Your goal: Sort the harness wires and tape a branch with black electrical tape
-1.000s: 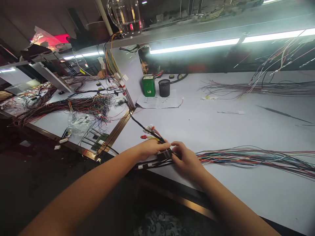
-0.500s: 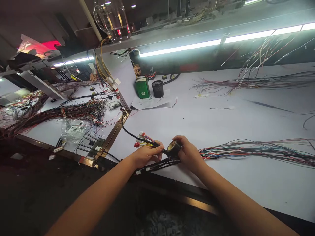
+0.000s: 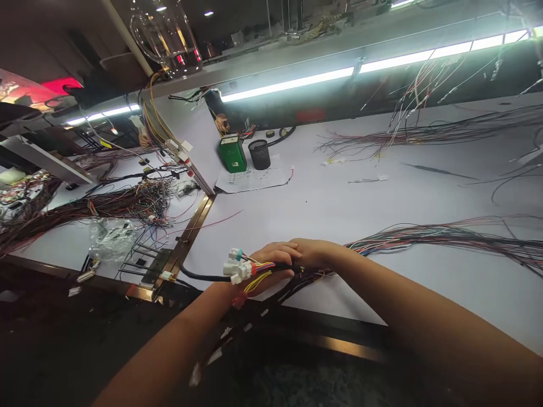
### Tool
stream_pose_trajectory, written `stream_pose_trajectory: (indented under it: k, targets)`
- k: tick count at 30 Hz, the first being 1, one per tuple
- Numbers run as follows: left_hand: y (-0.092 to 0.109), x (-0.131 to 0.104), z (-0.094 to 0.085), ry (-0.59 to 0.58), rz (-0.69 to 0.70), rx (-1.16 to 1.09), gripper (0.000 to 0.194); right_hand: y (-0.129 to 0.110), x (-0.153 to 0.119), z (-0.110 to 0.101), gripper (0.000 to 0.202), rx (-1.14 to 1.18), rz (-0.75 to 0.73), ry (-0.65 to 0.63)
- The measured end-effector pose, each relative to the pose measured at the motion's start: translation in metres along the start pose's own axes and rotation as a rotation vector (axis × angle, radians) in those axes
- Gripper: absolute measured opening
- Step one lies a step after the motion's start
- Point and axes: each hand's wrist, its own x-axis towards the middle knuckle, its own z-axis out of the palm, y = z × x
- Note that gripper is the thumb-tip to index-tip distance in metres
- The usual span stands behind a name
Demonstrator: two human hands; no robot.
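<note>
My left hand [image 3: 271, 257] is closed around a wire harness [image 3: 282, 267] near the table's front edge. White connectors [image 3: 241, 271], one with a light-blue part, and a blurred red connector [image 3: 240, 299] on yellow wires stick out to its left. My right hand [image 3: 313, 252] bends over the harness, touching the left hand. Its fingers curl down out of sight, and what they hold is hidden. No tape roll shows now. Black sleeved branches [image 3: 292, 288] with white labels run below the hands and hang over the edge. Loose coloured wires [image 3: 407, 234] stretch away right.
A green box [image 3: 232, 154] and a black mesh cup [image 3: 259, 155] stand by a printed sheet [image 3: 254, 180] at the back. More thin wires [image 3: 424, 133] lie at the back right. Left, beyond a metal edge strip [image 3: 197, 223], are wire bundles [image 3: 114, 200] and a plastic bag [image 3: 112, 240].
My right hand has turned over and moved against the left; the black tape roll it held is out of sight. The connectors have swung nearer, and labelled branches now hang over the edge.
</note>
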Motion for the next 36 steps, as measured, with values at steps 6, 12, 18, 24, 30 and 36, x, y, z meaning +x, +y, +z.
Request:
stream_pose_trajectory:
  k: [6, 12, 18, 24, 30, 36]
  targets:
    - [-0.002, 0.001, 0.000, -0.034, -0.056, 0.037, 0.022, 0.007, -0.046, -0.002, 0.048, 0.261, -0.026, 0.033]
    - [-0.005, 0.011, -0.010, -0.212, -0.162, -0.003, 0.035, 0.011, -0.052, 0.020, 0.044, 0.327, -0.149, 0.181]
    - [-0.010, 0.019, -0.019, -0.306, -0.390, -0.294, 0.035, 0.024, -0.043, 0.042, 0.042, 0.229, -0.120, 0.297]
    - [-0.009, 0.017, -0.019, -0.229, -0.556, -0.509, 0.037, 0.013, -0.046, 0.055, 0.045, -0.186, -0.215, 0.495]
    - [-0.012, 0.005, -0.017, -0.129, -0.499, -0.584, 0.031, 0.014, -0.050, 0.050, 0.033, -0.202, -0.087, 0.558]
    - [-0.015, -0.007, -0.010, -0.068, -0.484, -0.687, 0.025, 0.013, -0.033, 0.005, 0.027, -0.224, 0.207, 0.436]
